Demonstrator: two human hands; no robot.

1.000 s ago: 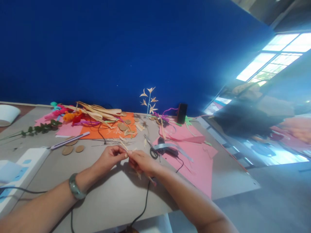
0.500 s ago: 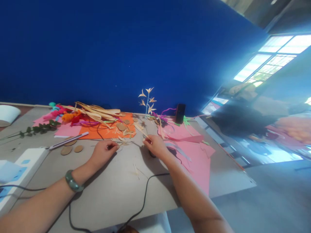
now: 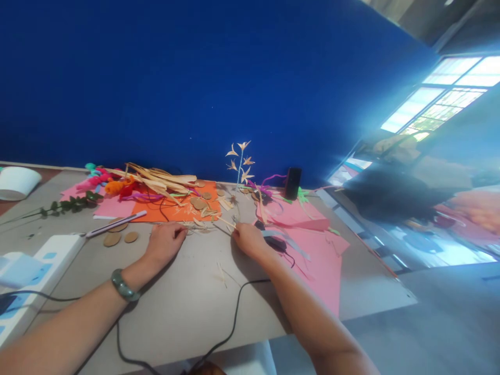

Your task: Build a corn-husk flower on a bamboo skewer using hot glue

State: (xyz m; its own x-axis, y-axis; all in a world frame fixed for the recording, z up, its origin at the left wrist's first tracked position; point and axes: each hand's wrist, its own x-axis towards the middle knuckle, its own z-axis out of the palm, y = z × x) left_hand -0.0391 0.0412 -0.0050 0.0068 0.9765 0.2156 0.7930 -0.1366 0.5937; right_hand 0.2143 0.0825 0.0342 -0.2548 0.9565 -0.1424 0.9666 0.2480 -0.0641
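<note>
Pale strip [image 3: 225, 222]: handling step, seemingly; next wants a light grip.
Right hand [image 3: 249, 240]: pinching strip. Left hand [image 3: 166, 242]: curled, contents unclear.

Windows [image 3: 455, 70] glow right of a blue wall [image 3: 156, 78].

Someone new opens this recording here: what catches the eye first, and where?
Probably the big blue panel across the back, with pale flowers rising before it near the middle. Next, the orange sheet left of centre, partly under straw-coloured strips, and the pink paper to the right. In front, the right hand holds a thin stick; the left hand is near pale scraps.
</note>
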